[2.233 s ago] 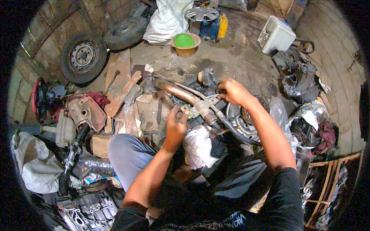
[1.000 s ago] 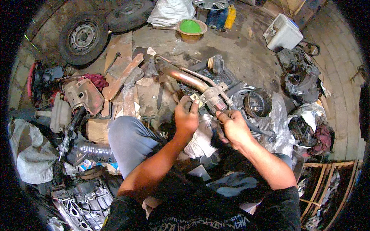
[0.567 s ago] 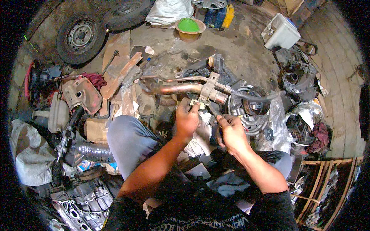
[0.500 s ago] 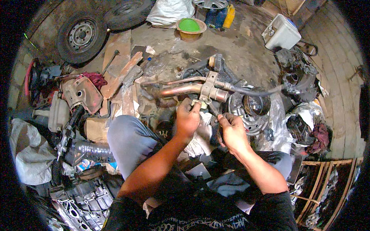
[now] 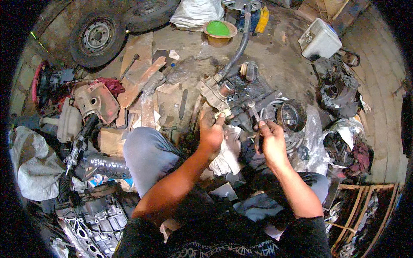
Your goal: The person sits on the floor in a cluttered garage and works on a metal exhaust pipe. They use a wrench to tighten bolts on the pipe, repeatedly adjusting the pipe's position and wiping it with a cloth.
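Note:
My left hand (image 5: 211,134) is closed around a metal pipe assembly (image 5: 211,93) with a bracket and a short, open pipe stub. From its far end a black rubber hose (image 5: 241,47) runs up and away from me. A small pale piece (image 5: 222,114) shows at my left fingertips by the bracket. To the right, my right hand (image 5: 272,138) grips a wrench (image 5: 255,113), its ring end pointing up and away, apart from the pipe assembly. A whitish cloth (image 5: 227,152) lies between and below my hands.
A round metal housing (image 5: 291,116) lies right of the wrench. Wheels (image 5: 97,38), a bowl with a green basket (image 5: 218,30) and a white container (image 5: 319,39) stand farther off. An engine block (image 5: 92,228) is at lower left, wooden boards (image 5: 142,84) beyond my left knee.
The pipe assembly has turned in my left hand, so its hose now points away instead of rightward. My right hand and the wrench have moved right, off the bracket.

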The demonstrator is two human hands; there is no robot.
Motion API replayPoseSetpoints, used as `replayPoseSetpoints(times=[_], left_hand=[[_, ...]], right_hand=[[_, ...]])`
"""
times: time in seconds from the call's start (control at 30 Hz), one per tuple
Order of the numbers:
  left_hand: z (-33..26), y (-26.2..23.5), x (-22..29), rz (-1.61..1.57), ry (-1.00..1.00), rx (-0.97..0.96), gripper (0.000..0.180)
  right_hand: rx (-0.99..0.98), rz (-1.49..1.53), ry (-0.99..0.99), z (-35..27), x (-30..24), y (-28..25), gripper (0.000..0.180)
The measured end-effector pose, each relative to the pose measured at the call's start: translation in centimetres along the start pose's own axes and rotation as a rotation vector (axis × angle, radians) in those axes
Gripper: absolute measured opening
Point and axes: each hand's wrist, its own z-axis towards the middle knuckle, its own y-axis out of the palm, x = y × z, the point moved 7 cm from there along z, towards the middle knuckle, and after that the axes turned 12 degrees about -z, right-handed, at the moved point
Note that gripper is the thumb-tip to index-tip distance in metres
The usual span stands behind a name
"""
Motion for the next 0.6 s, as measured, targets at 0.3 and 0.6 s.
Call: replayPoseSetpoints(times=[0.3,0.6], left_hand=[[-1.2,0.0,0.3,0.08,0.093,0.143,0.016],[-1.7,-1.3,-0.8,-0.127,-0.171,0.087,0.026]], right_hand=[[0.071,-0.076,-0.167,3.0,2.8,0.5,0.018],[-0.135,0.227,0.138,2.3,1.8,3.0,0.02]])
